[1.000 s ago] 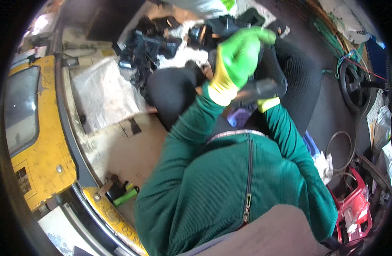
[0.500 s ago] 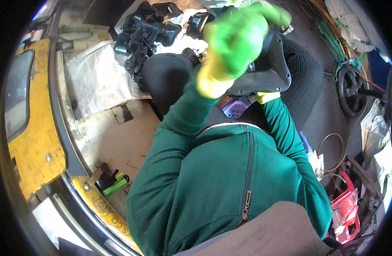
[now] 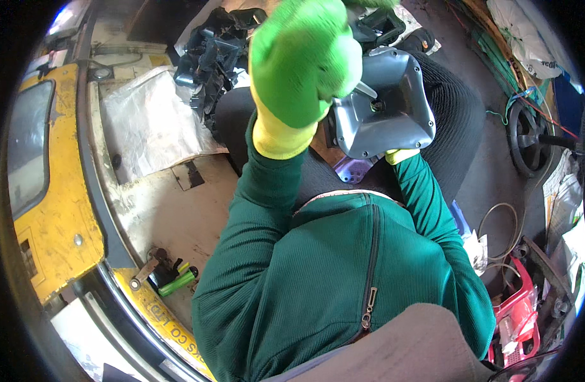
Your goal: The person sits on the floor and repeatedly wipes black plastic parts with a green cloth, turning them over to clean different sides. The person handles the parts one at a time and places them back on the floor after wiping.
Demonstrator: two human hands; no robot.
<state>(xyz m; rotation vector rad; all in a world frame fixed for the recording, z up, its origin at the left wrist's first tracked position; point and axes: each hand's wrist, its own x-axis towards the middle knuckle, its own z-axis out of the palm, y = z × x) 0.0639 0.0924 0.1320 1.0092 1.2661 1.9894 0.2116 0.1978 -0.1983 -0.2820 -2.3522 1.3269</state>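
Note:
My left hand [image 3: 305, 67], in a green glove with a yellow cuff, is raised and closed in a fist. A slim grey metal tool [image 3: 367, 90] juts from the fist toward a hollow black plastic housing [image 3: 385, 137]; its kind is unclear. The housing lies over my lap, its cavity facing up, with small screw holes along its rim. My right hand [image 3: 402, 155] is beneath the housing's near edge; only its yellow cuff shows and its fingers are hidden. A purple perforated piece [image 3: 353, 170] lies between my legs, just below the housing.
Black plastic parts [image 3: 209, 57] are piled beyond my left knee, beside a whitish sheet [image 3: 149, 121]. A yellow metal panel [image 3: 57, 191] stands at left, near a green-handled tool [image 3: 176, 282]. On the right are a black wheel [image 3: 528, 137] and a red plastic frame [image 3: 518, 312].
My left hand has moved left and nearer, off the housing's middle. The housing has tilted so its cavity shows, and the metal tool has come into view.

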